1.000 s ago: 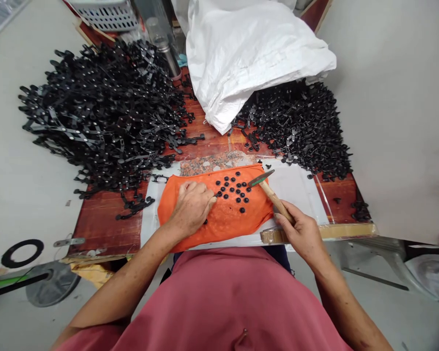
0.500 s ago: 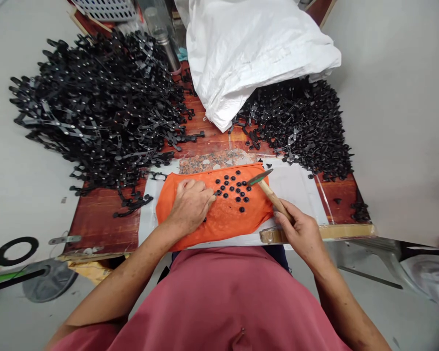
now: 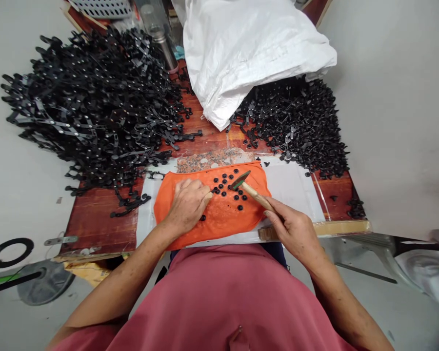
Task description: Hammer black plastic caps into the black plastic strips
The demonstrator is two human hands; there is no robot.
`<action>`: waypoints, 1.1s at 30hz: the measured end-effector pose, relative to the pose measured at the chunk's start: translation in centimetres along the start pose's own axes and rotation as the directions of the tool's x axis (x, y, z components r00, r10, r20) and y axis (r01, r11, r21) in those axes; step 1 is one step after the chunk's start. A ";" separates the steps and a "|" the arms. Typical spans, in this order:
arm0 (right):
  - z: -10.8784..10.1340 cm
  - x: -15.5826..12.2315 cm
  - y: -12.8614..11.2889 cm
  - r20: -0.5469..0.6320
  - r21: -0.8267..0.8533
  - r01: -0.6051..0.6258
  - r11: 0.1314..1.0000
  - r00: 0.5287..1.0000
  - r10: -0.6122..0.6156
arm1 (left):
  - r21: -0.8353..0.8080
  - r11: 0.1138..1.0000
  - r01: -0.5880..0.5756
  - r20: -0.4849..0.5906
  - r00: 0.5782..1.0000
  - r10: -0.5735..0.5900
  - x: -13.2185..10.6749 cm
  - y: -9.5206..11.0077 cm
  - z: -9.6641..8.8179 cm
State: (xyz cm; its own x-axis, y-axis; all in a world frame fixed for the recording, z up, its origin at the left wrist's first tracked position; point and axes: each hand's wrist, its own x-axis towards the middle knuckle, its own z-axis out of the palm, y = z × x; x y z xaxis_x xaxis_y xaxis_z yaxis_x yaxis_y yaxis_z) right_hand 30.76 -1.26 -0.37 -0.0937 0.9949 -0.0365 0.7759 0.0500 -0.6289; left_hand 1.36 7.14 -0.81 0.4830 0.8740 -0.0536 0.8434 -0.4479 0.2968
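An orange cloth (image 3: 219, 222) lies over a white board, with several small round black pieces (image 3: 224, 194) scattered on it. My left hand (image 3: 190, 202) rests on the cloth, fingers curled and pinched on a small black part (image 3: 214, 190) whose end shows at the fingertips. Most of that part is hidden by the fingers. My right hand (image 3: 294, 229) is closed around the wooden handle of a hammer (image 3: 256, 196). The hammer's head hangs over the black pieces, just right of my left fingertips, and covers some of them.
A tall heap of linked black parts (image 3: 106, 97) stands on the left of the red-brown table (image 3: 102, 219). At the right lies a heap of small loose black parts (image 3: 307, 122), partly under a white sack (image 3: 252, 53). A steel flask (image 3: 164, 48) stands behind.
My right hand has brought the hammer left, so its head is now nearer my left fingertips. My left hand stays in about the same place on the cloth.
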 end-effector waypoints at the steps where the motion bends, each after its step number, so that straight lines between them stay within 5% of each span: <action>1: 0.0 0.0 0.1 0.002 0.004 -0.004 1.000 1.000 0.004 | 0.005 1.000 0.001 0.005 1.000 -0.001 0.0 0.0 0.0; 33: 0.3 0.3 -0.2 0.031 -0.086 0.036 0.996 0.999 -0.033 | 0.087 0.996 -0.037 0.035 0.999 0.034 0.0 0.2 0.0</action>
State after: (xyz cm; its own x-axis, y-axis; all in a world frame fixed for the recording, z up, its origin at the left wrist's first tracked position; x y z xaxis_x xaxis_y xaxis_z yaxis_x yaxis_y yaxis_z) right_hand 30.35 -0.97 -0.48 -0.1385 0.9896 -0.0395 0.8227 0.0927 -0.5609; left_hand 1.50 7.04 -0.72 0.5194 0.8511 -0.0768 0.8422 -0.4946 0.2148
